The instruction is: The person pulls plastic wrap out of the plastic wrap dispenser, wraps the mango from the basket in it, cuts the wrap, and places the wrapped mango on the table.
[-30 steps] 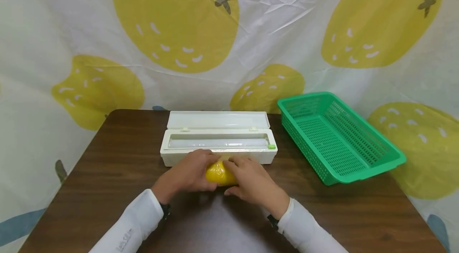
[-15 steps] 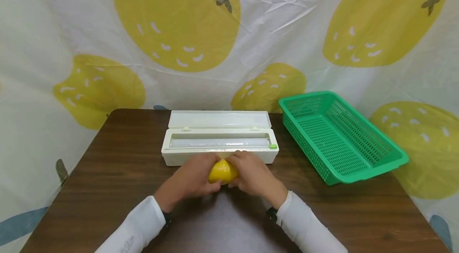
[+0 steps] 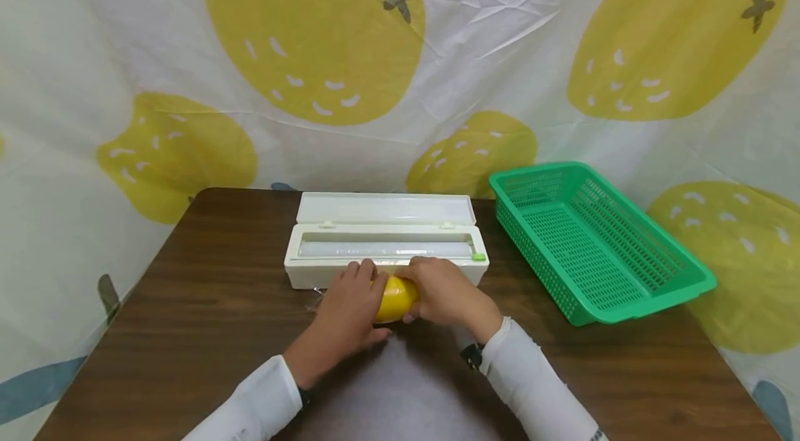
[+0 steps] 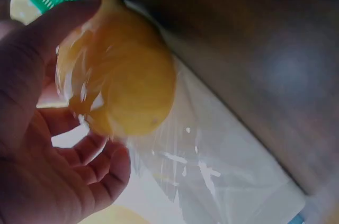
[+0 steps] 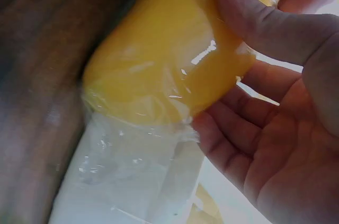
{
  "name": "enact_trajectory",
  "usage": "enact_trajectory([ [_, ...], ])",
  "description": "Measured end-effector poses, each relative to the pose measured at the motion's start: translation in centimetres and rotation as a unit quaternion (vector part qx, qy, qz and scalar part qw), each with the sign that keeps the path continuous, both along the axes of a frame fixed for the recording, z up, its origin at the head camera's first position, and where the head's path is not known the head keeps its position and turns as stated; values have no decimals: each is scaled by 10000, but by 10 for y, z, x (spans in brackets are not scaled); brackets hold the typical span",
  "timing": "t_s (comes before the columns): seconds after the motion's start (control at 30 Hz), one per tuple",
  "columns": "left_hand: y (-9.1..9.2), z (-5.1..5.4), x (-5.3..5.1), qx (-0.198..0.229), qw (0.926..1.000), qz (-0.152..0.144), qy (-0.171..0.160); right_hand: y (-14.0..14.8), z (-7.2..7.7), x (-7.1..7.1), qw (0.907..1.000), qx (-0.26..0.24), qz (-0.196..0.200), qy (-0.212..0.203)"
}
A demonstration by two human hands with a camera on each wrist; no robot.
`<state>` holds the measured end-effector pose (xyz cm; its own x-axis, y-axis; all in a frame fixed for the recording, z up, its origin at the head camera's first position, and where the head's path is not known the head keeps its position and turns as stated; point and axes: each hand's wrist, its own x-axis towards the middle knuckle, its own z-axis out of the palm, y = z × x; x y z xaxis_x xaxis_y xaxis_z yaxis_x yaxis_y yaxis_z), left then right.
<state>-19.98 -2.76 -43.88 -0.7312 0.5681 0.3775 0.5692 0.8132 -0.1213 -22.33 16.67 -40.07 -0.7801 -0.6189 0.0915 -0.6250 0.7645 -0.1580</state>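
Note:
Clear film covers a smooth yellow fruit (image 3: pixel 396 300), held low in front of the white wrap dispenser. My left hand (image 3: pixel 350 305) grips its left side; in the head view the thumb sticks out toward me. In the left wrist view, that thumb lies along the fruit (image 4: pixel 124 70) and the fingers curl beside it. My right hand (image 3: pixel 444 292) holds the other side, thumb on the yellow surface and fingers curled behind, as the right wrist view shows. Loose clear film (image 5: pixel 124 155) trails off the fruit's end. The fruit's far side is hidden in the head view.
The white dispenser (image 3: pixel 387 229) has its lid raised at the back and a roll of film inside. To its right stands a green perforated basket (image 3: pixel 600 260). Both are on a dark wooden table (image 3: pixel 206 309), before a lemon-print cloth (image 3: pixel 350 156).
The fruit has shifted slightly right. My left hand has turned, its fingers now higher over the fruit and its thumb away from the front. Crumpled film now shows left of that hand.

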Motion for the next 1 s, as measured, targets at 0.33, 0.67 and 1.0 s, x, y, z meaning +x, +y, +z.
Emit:
enact_trajectory([
  [0.33, 6, -1, 0, -84, 9985, 16, 544, 1, 3, -4, 9999, 70, -52, -114],
  [0.67, -6, 9, -12, 427, 9981, -434, -98, 2, -6, 13, 9976, -375, -444, 370],
  [1.0, -9, 30, -20, 725, 9865, -470, -1389, -3, -23, 30, 9686, 210, -59, 2479],
])
